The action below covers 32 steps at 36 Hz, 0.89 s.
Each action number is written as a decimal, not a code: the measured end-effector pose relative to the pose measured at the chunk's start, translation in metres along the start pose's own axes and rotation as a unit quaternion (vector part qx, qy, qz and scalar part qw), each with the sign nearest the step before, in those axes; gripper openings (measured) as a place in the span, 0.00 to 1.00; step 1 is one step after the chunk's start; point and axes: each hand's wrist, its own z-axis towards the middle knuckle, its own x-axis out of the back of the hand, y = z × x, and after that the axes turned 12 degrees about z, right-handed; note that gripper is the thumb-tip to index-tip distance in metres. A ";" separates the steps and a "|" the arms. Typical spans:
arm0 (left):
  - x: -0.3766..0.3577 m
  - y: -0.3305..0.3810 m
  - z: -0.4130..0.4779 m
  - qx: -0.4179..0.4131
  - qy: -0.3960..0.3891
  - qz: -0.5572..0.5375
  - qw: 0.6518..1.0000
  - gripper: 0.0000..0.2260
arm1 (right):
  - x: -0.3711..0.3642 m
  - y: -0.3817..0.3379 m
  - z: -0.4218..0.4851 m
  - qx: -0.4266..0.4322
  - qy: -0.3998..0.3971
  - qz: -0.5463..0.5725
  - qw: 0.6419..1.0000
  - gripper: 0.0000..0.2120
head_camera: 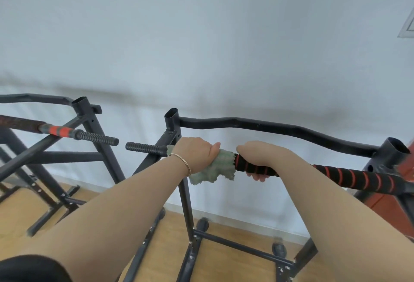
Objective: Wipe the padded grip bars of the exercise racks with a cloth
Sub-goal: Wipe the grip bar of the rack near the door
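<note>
Far rack, left of frame: its red-and-black bar stood apart, with no hand on it.
Left hand: at centre frame, fingers curled tight round the green cloth, which was bunched about the bar's left end.
Right hand: just beside the cloth, fingers clamped over the padded grip bar.
Doing it well: I judged the cloth wanted wrapping fully round and sliding rightward along the padding (twisting as it went), once the right hand shifted clear.
Writing: none I could read.
</note>
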 end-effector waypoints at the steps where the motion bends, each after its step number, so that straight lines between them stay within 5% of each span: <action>1: 0.000 0.000 0.001 0.002 -0.004 -0.013 1.000 0.30 | -0.001 0.002 0.000 0.022 0.018 0.006 1.000 0.25; 3: 0.000 -0.006 0.001 -0.005 -0.024 -0.022 0.999 0.30 | -0.008 0.012 0.002 0.113 0.098 -0.085 0.985 0.18; 6: -0.003 -0.031 -0.003 0.017 -0.084 -0.049 0.995 0.21 | -0.031 0.039 -0.005 0.272 0.279 -0.331 0.859 0.11; 9: -0.009 -0.047 -0.008 0.081 -0.096 -0.080 0.989 0.18 | -0.048 0.055 -0.010 0.321 0.365 -0.278 0.829 0.21; 12: -0.009 -0.044 -0.010 0.065 -0.112 -0.075 0.989 0.10 | -0.043 0.040 -0.005 0.288 0.368 -0.298 0.832 0.17; 17: -0.007 -0.045 -0.012 0.032 -0.105 -0.035 0.993 0.13 | -0.030 -0.003 0.009 0.178 0.214 -0.212 0.937 0.27; 19: -0.007 -0.044 -0.015 0.023 -0.106 -0.043 0.993 0.13 | -0.032 -0.016 0.009 0.163 0.181 -0.190 0.951 0.29; 21: -0.007 -0.045 -0.014 0.010 -0.097 -0.072 0.993 0.13 | -0.035 -0.009 0.007 0.189 0.202 -0.259 0.925 0.25; 24: -0.007 -0.061 -0.015 -0.018 -0.113 -0.091 0.989 0.23 | -0.049 0.018 -0.005 0.291 0.318 -0.374 0.821 0.10; 27: -0.014 -0.073 -0.019 -0.030 -0.112 -0.069 0.991 0.24 | -0.068 0.032 -0.011 0.326 0.406 -0.301 0.799 0.24; 29: -0.017 -0.072 -0.019 -0.035 -0.096 -0.050 0.994 0.22 | -0.068 0.025 -0.009 0.305 0.407 -0.295 0.809 0.26; 32: -0.018 -0.065 -0.016 -0.049 -0.079 -0.053 0.994 0.22 | -0.051 0.005 -0.001 0.207 0.334 -0.272 0.879 0.25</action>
